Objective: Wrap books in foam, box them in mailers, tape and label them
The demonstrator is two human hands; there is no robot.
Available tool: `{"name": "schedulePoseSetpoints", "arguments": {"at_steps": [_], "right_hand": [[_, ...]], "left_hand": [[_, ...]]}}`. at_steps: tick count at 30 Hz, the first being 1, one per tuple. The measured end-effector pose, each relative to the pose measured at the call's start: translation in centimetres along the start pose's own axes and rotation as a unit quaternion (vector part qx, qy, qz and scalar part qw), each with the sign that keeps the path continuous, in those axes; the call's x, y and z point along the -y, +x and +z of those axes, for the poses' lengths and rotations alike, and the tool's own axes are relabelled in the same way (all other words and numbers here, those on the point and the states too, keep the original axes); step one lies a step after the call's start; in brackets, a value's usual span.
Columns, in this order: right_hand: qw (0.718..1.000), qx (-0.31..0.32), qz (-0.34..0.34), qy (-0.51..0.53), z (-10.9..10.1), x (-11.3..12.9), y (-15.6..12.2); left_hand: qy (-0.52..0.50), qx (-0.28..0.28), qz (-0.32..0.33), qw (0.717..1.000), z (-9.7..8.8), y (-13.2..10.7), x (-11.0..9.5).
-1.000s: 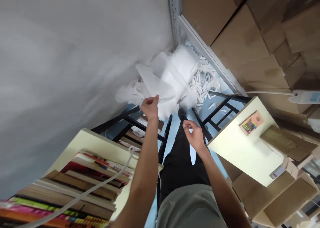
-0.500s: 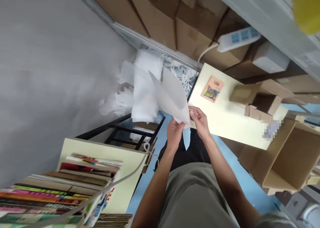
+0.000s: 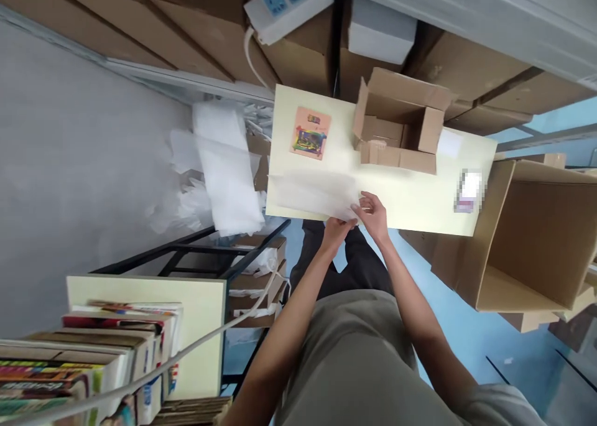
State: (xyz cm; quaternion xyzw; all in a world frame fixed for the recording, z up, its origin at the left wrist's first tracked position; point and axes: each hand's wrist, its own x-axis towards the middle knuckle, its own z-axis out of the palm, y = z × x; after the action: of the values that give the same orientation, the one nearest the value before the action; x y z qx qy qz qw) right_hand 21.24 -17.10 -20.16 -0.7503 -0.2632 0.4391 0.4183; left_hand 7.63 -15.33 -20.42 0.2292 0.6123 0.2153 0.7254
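Both of my hands pinch the near corner of a thin white sheet of wrapping paper (image 3: 312,193) that lies over the front edge of a pale yellow table (image 3: 420,196). My left hand (image 3: 336,232) grips it from below. My right hand (image 3: 373,213) is closed on it from the right. A small open cardboard box (image 3: 396,127) stands on the table just beyond my hands. A colourful card (image 3: 310,134) lies to its left.
A heap of white foam and paper (image 3: 219,171) sits on the floor by the grey wall. Stacked books (image 3: 93,351) fill a second table at lower left. A large open carton (image 3: 527,239) stands at right. A power strip (image 3: 289,0) rests on brown boxes behind.
I have turned right from the white heap toward the yellow table. The sheet, first pulled up by my left hand alone, is now held in both hands and laid flat over the table edge.
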Motion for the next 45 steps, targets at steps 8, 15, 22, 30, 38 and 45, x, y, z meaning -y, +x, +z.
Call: {"name": "schedulePoseSetpoints", "arguments": {"at_steps": [8,15,22,30,38,45], "right_hand": [[0.978,-0.062,0.043,-0.195,-4.1,-2.9,3.8],[0.977,-0.054,0.036,-0.202,-4.9,-3.7,6.2],[0.958,-0.048,-0.142,-0.246,-4.6,-2.2,3.4],[0.970,0.069,-0.200,-0.120,-6.8,2.9,-2.5],[0.989,-0.065,-0.128,-0.031,-13.9,3.5,-6.2],[0.960,-0.270,0.019,0.072,-17.1,-1.2,-6.7]], "left_hand": [[-0.133,-0.120,0.013,0.984,1.9,2.8,0.3],[-0.186,-0.165,0.026,0.968,1.7,4.6,-1.9],[-0.068,-0.203,0.077,0.974,3.3,5.0,-2.5],[0.150,-0.124,0.252,0.948,4.8,-3.1,-2.2],[0.379,0.154,0.422,0.809,8.1,-4.9,-1.4],[0.512,0.150,0.371,0.760,6.3,2.6,-0.7]]}}
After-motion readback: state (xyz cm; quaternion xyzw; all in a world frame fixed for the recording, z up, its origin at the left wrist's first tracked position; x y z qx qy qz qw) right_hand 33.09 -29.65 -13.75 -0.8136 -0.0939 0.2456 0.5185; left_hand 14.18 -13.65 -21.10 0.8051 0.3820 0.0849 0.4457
